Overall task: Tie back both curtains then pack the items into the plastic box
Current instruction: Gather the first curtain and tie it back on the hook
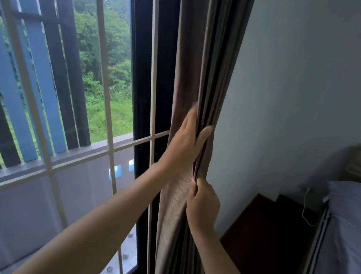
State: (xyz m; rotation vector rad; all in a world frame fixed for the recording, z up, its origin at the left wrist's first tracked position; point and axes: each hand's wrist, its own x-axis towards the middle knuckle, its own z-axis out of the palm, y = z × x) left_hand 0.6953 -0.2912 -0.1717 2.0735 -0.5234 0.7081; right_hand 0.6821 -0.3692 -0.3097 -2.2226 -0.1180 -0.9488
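A brown curtain hangs gathered in folds at the right edge of the window, against the wall. My left hand lies on its front with straight fingers, the thumb stretched across the folds. Just below, my right hand grips the bunched folds with curled fingers. No tie-back and no plastic box are in view.
The window with white bars and a dark frame fills the left side. A pale wall stands right of the curtain. A dark wooden bedside table and a bed with a pillow and headboard sit at the lower right.
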